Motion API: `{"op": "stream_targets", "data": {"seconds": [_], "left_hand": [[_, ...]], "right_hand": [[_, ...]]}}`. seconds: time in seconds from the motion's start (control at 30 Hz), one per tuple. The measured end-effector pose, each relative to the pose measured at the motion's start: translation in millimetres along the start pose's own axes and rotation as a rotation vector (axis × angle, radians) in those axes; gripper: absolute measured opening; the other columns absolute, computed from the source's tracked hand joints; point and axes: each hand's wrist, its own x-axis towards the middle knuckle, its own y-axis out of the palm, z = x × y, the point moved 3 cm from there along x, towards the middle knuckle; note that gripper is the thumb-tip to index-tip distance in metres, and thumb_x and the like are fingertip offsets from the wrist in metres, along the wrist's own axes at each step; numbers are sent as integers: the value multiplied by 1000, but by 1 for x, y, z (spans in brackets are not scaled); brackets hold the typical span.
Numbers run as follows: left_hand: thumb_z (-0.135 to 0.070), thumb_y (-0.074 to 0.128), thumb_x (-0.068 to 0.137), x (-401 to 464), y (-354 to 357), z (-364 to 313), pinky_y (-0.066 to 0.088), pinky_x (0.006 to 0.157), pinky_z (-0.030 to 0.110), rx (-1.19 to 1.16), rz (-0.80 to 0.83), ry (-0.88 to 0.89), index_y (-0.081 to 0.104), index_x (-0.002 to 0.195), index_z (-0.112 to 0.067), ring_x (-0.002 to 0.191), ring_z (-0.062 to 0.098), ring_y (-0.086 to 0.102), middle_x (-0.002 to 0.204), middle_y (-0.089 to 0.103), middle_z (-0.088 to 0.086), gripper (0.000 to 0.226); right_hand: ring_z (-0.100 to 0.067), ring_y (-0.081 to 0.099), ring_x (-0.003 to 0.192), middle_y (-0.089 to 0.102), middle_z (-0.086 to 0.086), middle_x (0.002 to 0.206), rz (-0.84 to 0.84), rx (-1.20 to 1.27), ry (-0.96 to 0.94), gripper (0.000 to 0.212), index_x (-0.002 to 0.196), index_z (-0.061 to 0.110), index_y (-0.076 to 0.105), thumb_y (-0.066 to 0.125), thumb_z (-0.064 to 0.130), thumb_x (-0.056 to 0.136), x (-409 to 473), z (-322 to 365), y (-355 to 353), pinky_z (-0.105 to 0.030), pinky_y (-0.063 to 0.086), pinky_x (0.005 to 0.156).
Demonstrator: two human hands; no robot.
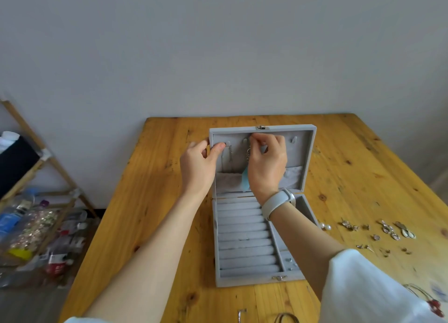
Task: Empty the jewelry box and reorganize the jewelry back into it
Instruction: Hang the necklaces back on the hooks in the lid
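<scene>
At the middle of the wooden table (169, 201) stands the grey jewelry box (244, 245), its lid (300, 152) raised upright and its base of padded ring rolls lying toward the person. Inside the lid, the right hand (266, 162) is lifted to the upper row of small hooks, fingers curled and pinching a thin chain necklace (247, 154) whose pale blue pendant hangs down by the lid's pocket. A light wristband (276, 203) circles that wrist, and the forearm crosses above the box's right compartments. The left hand (200, 162) grips the lid's left edge, thumb on the inner face and fingers wrapped behind it. Another chain (230, 154) hangs from a hook just beside that thumb.

To the right of the box, loose earrings (388, 230) and small pieces lie scattered on the wood, well apart from the hands; the left half of the table is bare plank up to its edge. The table's far edge meets a plain wall. Beyond the left edge, a wooden rack (48, 177) holds bottles and packets.
</scene>
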Motion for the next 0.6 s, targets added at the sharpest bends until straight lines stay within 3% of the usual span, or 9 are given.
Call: {"op": "stream_targets", "data": {"seconds": [0.1,0.27,0.4,0.43,0.47,0.5,0.53,0.57,0.6], "left_hand": [[-23,65,84,0,0,1,30,50,9,6,-6,11,32,53,-20,53,8,30,58,32,-8,46],[-24,65,85,-1,-2,0,29,48,11,5,-15,24,33,53,-25,53,8,29,57,32,-7,45],[-22,62,87,-3,-6,-5,30,51,13,43,46,4,33,53,-27,54,8,31,59,34,-4,45],[-21,58,89,-5,-6,-4,33,56,13,22,84,-34,44,59,-25,59,9,40,65,43,0,34],[-19,52,92,-9,-7,-3,41,66,19,-46,130,-100,59,77,-21,72,15,51,81,55,7,17],[-16,45,95,-13,-9,-1,47,82,30,-130,167,-194,61,108,-14,93,22,57,106,60,13,21],[-12,39,96,-19,-11,1,45,93,34,-233,209,-282,49,130,-10,106,25,55,122,56,10,35],[-9,34,97,-26,-14,4,46,92,30,-335,247,-331,39,139,-8,101,22,57,116,58,6,42],[-8,31,98,-34,-18,5,47,81,23,-401,275,-342,34,142,-10,84,15,56,96,58,2,44]], "right_hand": [[-23,56,88,55,-8,91,40,-21,-94,15,98,9,69,60,11,86,-10,-6,4,-26,40,67],[-21,46,78,52,-12,90,146,-164,-327,42,122,15,58,54,1,83,-28,-25,3,-30,42,65],[-25,48,77,53,-13,91,230,-219,-363,42,123,14,57,52,3,83,-30,-32,-7,-37,48,65],[-26,49,78,54,-14,92,240,-225,-358,39,122,12,58,52,6,84,-30,-31,-11,-38,49,66],[-26,51,83,54,-14,95,246,-219,-339,38,122,11,58,52,9,84,-31,-31,-16,-38,50,70],[-26,52,89,54,-13,99,254,-200,-311,38,123,10,56,52,10,85,-32,-28,-21,-36,50,74],[-23,52,94,53,-10,104,265,-169,-283,39,125,10,54,53,10,86,-34,-25,-27,-32,48,79],[-19,51,96,50,-5,107,284,-132,-261,38,125,11,52,53,9,87,-35,-20,-32,-27,47,81],[-15,51,94,49,0,107,311,-97,-246,36,123,11,53,53,8,88,-38,-15,-37,-21,45,80]]}}
